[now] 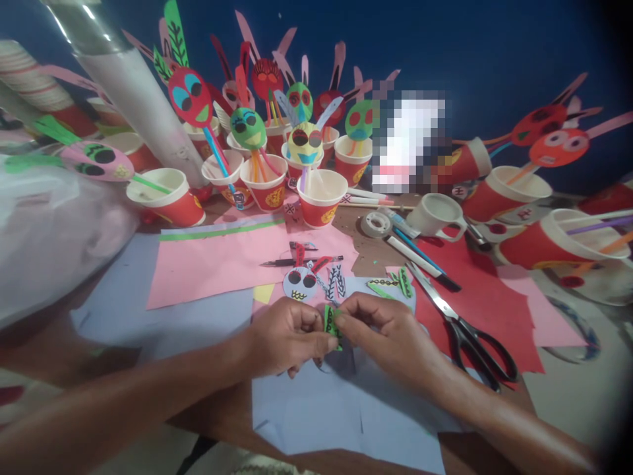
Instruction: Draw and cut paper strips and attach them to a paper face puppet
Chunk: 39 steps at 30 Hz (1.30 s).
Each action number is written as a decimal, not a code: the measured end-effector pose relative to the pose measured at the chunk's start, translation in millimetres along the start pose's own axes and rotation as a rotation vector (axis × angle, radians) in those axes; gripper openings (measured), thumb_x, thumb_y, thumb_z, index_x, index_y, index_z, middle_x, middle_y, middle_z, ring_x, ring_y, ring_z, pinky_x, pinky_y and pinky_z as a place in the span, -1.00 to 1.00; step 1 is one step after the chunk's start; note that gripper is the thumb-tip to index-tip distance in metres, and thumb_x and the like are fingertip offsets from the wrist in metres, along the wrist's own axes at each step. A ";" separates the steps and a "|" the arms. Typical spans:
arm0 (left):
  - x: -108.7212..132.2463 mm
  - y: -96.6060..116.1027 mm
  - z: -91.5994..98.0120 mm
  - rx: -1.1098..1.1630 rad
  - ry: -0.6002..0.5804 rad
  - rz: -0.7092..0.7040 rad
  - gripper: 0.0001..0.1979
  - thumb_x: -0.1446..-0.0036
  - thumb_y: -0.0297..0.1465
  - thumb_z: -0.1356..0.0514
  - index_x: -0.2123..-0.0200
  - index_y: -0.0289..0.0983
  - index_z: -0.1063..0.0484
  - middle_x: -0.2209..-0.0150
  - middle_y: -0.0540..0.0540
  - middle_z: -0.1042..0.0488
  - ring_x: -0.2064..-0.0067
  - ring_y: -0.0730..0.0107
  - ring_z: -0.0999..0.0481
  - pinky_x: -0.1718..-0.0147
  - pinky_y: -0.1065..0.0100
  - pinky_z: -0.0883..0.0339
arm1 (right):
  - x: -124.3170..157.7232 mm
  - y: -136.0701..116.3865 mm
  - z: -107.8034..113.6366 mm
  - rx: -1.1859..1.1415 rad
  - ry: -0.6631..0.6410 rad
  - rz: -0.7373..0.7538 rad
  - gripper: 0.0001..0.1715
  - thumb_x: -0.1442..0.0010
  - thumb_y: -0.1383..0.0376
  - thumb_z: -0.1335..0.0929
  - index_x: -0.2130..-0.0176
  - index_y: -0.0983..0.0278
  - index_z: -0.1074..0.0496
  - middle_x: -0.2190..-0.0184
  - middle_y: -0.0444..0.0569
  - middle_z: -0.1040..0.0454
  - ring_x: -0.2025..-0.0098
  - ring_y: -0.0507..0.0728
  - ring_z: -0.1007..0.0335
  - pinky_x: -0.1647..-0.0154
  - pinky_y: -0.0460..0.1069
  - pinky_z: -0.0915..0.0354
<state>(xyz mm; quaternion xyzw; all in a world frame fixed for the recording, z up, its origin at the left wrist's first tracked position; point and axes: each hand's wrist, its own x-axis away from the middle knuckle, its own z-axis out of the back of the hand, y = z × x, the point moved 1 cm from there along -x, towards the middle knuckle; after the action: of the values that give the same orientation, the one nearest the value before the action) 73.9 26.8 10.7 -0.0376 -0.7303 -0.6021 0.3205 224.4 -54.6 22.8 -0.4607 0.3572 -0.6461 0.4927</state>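
Note:
Both my hands pinch one small green paper cut-out (330, 323) with black marks, held low over a pale blue paper sheet (316, 409). My left hand (287, 336) grips its left side with curled fingers. My right hand (386, 330) grips its right side with thumb and fingertips. Just beyond them lies a pale blue paper face (299, 282) with black eyes and feather-like pieces. More green cut-outs (390, 285) lie to its right.
Scissors (459, 326) lie open on red paper (475, 310) at right. A pink sheet (232, 260), pens (420, 257), a tape roll (374, 224) and a white cup (438, 214) lie beyond. Several red paper cups (321, 198) with mask figures fill the back.

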 end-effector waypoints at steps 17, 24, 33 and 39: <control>-0.1 -0.9 2.4 0.008 -0.031 0.008 -0.68 -0.09 -0.28 -0.08 0.59 -0.35 -0.38 0.79 0.06 -0.24 0.77 0.59 -0.17 0.75 0.51 -0.02 | 0.6 -0.9 0.3 0.012 0.017 0.038 -0.78 -0.18 0.29 -0.26 0.48 0.27 -0.35 0.61 -0.22 -0.27 0.55 -0.04 -0.15 0.54 -0.14 -0.10; -2.2 -8.7 3.5 0.004 -0.031 -0.017 -0.69 -0.08 -0.23 -0.11 0.56 -0.34 -0.38 0.73 0.05 -0.29 0.77 0.59 -0.17 0.78 0.51 -0.05 | 0.6 -1.4 0.3 -0.005 0.031 0.060 -0.78 -0.18 0.30 -0.27 0.48 0.26 -0.37 0.61 -0.22 -0.36 0.55 -0.04 -0.24 0.53 -0.15 -0.14; -2.0 -5.5 2.1 -0.010 -0.002 -0.011 -0.66 -0.07 -0.21 -0.12 0.58 -0.34 -0.39 0.80 0.09 -0.22 0.78 0.60 -0.16 0.76 0.52 -0.02 | 0.3 -0.1 0.3 0.064 0.081 0.064 -0.76 -0.18 0.27 -0.27 0.50 0.27 -0.36 0.63 -0.21 -0.32 0.58 -0.05 -0.16 0.56 -0.13 -0.10; -1.7 -3.8 1.7 -0.009 0.009 -0.015 -0.68 -0.05 -0.22 -0.13 0.59 -0.35 -0.39 0.81 0.08 -0.23 0.79 0.61 -0.15 0.75 0.52 -0.01 | -0.3 -0.3 0.6 0.065 0.090 0.076 -0.77 -0.17 0.29 -0.28 0.51 0.27 -0.34 0.64 -0.23 -0.26 0.57 -0.05 -0.13 0.56 -0.14 -0.08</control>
<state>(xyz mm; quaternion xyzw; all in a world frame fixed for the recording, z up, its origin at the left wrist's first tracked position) 72.9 27.9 6.5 -0.0308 -0.7266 -0.6078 0.3190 224.9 -54.2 23.2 -0.4013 0.3749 -0.6582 0.5150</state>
